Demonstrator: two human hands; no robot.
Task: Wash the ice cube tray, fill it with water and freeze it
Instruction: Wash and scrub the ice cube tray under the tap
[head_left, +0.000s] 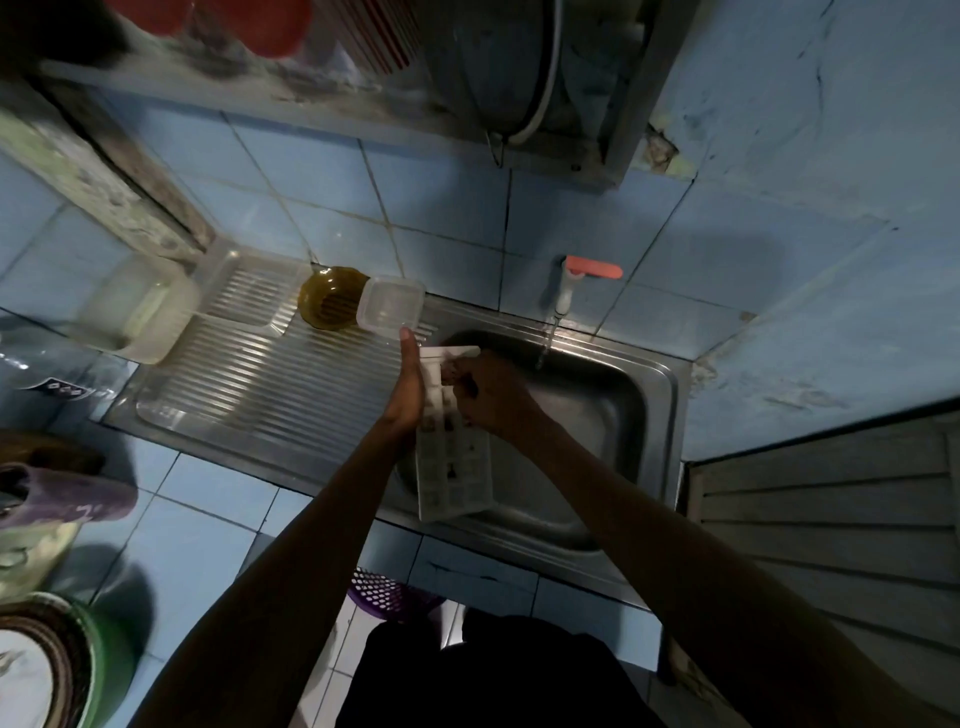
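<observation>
A white ice cube tray (453, 467) is held over the left part of the steel sink (597, 415), its long side pointing toward me. My left hand (408, 387) grips the tray's left edge, thumb stretched up. Fingers bent, my right hand (485, 387) presses on the tray's upper compartments; I cannot tell whether it holds a sponge. A white tap with an orange handle (582, 278) on the tiled wall lets a thin stream of water (544, 351) fall into the basin, right of the tray.
On the ribbed drainboard (270, 384) stand a clear square container (389, 304), an amber bowl (327, 299) and a clear tray (249, 286). A white tub (140, 312) sits at the left. A shelf (467, 78) hangs overhead. A purple basket (384, 592) stands on the floor below.
</observation>
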